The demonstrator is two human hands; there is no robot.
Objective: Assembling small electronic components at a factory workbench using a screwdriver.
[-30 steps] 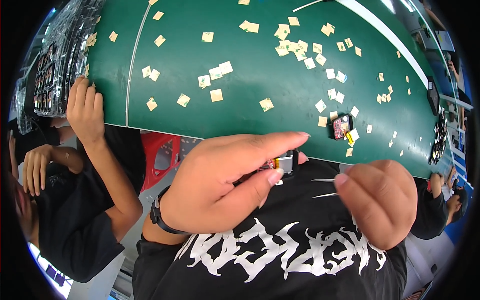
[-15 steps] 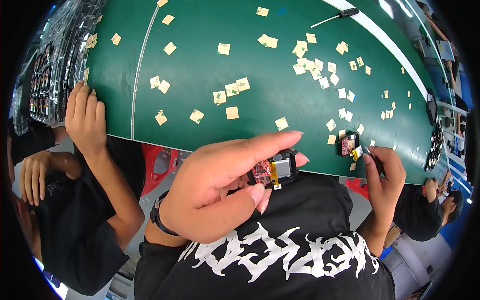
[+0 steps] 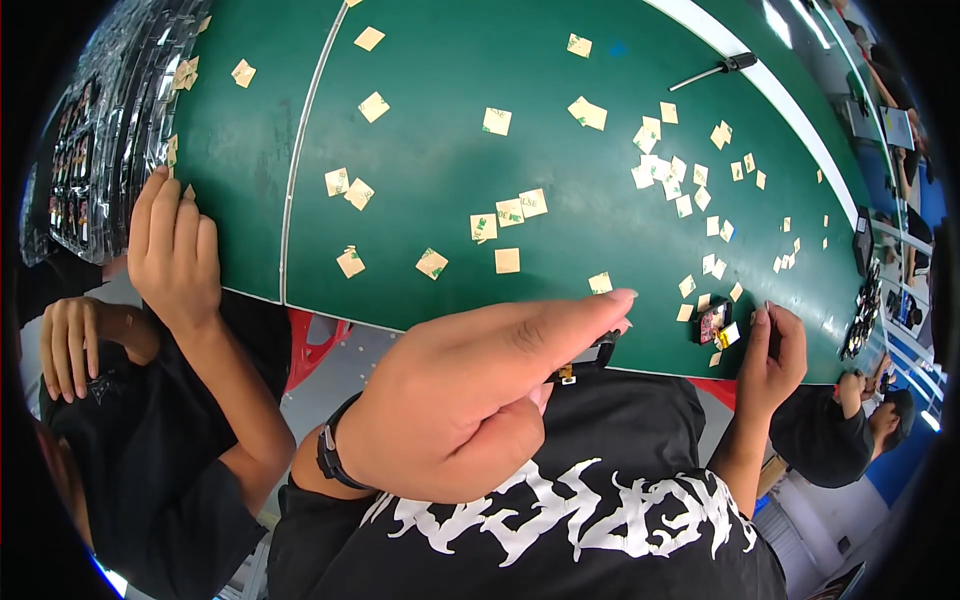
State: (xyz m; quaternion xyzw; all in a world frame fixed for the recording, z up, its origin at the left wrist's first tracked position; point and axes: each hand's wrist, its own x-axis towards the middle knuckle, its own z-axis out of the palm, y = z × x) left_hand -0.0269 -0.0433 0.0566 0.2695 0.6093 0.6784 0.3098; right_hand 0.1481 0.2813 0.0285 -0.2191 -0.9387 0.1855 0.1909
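Black case [image 3: 603, 350] in my left hand [image 3: 465, 400], fingers closed round it; 0.5 s ago its board and battery showed, now mostly rim, so can't check the inside. Right hand [image 3: 782, 350] just beside 2nd case [image 3: 711, 322], near the green table's [image 3: 430, 170] front edge; can't tell if fingertips pinch anything. Left hand overlaps that edge in view. Bare green around scattered paper squares [image 3: 507, 261] leaves room forward; tighter by 2nd case.
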